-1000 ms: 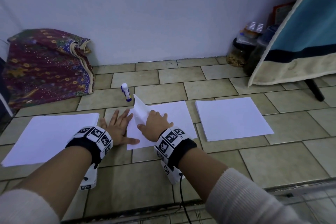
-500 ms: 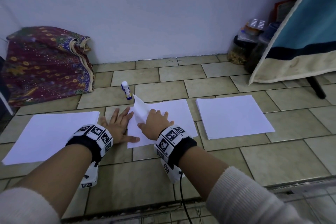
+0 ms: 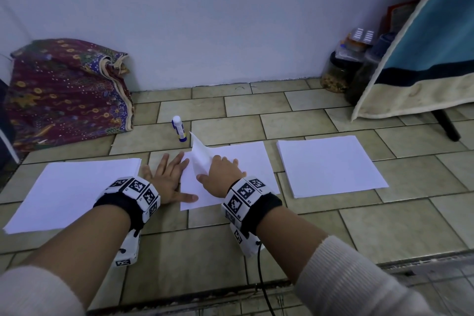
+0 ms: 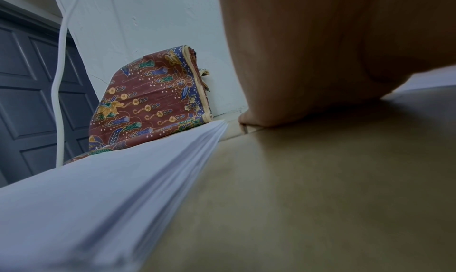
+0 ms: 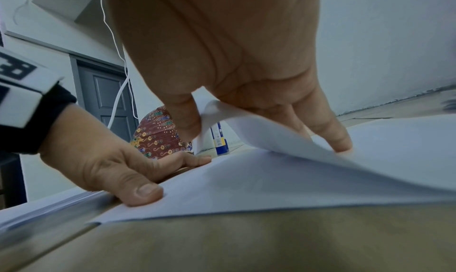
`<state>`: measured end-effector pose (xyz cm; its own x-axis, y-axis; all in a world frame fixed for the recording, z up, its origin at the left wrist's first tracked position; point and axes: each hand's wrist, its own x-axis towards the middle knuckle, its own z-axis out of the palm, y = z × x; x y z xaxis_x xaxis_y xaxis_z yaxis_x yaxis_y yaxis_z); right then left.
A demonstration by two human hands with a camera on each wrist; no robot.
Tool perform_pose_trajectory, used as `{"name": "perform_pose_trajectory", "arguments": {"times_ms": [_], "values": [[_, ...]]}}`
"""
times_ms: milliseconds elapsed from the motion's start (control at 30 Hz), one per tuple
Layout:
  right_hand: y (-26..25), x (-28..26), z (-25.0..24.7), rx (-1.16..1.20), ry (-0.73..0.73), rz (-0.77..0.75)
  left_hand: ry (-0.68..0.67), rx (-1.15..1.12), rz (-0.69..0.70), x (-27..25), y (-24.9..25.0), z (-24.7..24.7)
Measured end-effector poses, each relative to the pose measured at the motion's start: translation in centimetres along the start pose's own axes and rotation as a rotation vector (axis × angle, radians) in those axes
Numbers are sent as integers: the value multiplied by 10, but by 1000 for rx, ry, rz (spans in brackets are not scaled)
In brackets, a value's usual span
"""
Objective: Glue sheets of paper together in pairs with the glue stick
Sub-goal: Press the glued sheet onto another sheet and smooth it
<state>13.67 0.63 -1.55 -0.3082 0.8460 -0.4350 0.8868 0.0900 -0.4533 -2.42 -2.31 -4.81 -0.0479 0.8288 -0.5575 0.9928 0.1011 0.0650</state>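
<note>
Two white sheets (image 3: 241, 161) lie stacked on the tiled floor in front of me. My right hand (image 3: 220, 174) rests on them, and its thumb and forefinger pinch the top sheet's raised left corner (image 3: 198, 154); the right wrist view shows that curled top sheet (image 5: 283, 139) between thumb and fingers. My left hand (image 3: 166, 177) lies flat on the floor, its thumb (image 5: 143, 194) pressing the bottom sheet's left edge. The white and blue glue stick (image 3: 179, 129) stands capped just beyond the sheets, touched by neither hand.
A paper stack (image 3: 74, 187) lies at the left and another paper stack (image 3: 331, 164) at the right. Folded patterned fabric (image 3: 66, 92) leans on the wall at the far left. Jars (image 3: 341, 72), a hanging cloth (image 3: 423, 59) and a dark leg (image 3: 446, 126) fill the far right corner.
Hands and sheets stay almost where they were; the raised corner is still held up. Only the head view has shifted slightly.
</note>
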Motion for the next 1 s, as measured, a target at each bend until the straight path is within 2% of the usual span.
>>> {"name": "perform_pose_trajectory", "arguments": {"times_ms": [267, 367, 633, 1000], "values": [[2, 0, -1, 34, 17, -2, 27, -7, -3, 2, -1, 2], [4, -1, 1, 60, 46, -50, 35, -13, -15, 2, 0, 3], [1, 3, 0, -185, -67, -46, 44, -37, -42, 0, 2, 3], [4, 5, 0, -209, -89, -67, 55, -40, -44, -2, 3, 2]]}}
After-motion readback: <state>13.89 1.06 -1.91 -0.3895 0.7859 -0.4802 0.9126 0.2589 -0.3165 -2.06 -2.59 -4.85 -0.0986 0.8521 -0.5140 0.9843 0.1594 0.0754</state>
